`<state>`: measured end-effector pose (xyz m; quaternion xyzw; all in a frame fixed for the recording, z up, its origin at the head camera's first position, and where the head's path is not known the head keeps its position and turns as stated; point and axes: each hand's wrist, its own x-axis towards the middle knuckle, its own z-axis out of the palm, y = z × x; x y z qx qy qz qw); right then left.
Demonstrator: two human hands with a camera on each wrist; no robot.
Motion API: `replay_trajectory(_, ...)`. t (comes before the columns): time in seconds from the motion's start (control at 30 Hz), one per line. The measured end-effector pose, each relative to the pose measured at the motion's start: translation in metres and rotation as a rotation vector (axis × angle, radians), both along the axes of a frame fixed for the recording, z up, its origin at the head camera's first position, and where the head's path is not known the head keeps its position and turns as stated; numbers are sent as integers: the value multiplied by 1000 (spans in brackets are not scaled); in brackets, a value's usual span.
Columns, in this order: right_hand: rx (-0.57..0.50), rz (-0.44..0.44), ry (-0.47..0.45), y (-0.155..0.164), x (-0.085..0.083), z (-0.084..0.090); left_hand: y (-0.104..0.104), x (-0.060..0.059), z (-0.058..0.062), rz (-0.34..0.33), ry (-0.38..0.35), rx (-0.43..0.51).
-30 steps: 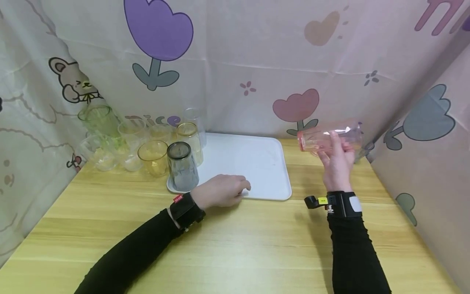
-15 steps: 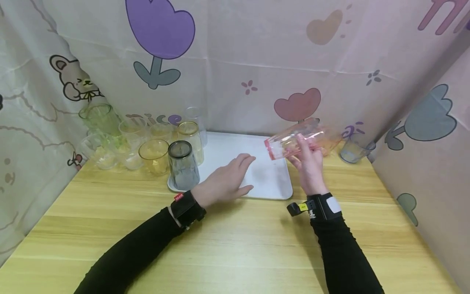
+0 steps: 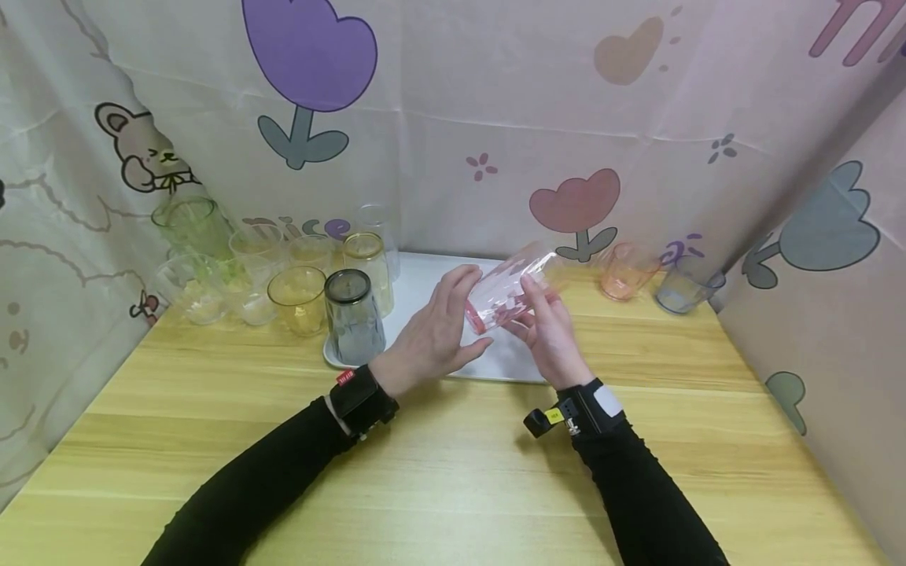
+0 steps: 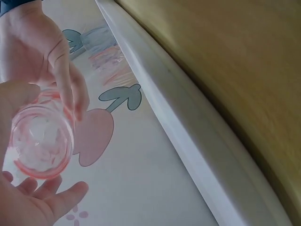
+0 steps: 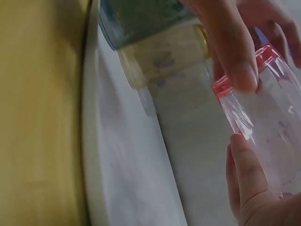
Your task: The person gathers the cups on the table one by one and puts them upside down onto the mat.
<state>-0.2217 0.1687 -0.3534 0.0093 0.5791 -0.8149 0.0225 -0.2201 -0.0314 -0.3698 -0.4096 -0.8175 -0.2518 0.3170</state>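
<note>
The right hand [image 3: 545, 334] grasps a clear, pink-rimmed plastic cup [image 3: 506, 292] tilted on its side above the white rectangular tray [image 3: 425, 287], rim toward the left hand [image 3: 433, 334], whose straightened, released fingers [image 3: 453, 287] touch the cup's rim, an inverted grey glass tumbler [image 3: 351, 317] standing just left of that grip.
</note>
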Motion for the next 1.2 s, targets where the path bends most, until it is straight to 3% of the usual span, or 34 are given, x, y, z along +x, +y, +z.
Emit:
replay_trajectory(0.43,-39,151,-19,-8,4,-6,1,-1,0,-15,96,30)
replay_trajectory(0.7,6,253,34,3,0,-4,-5,-3,12,-30,137,43)
replay_trajectory(0.83,171,231,66,9,-5,-2,-10,-4,21,-17,150,75)
replay_trajectory(1.2,805,11,131,47,-17,0,-6,-18,43,49,167,190)
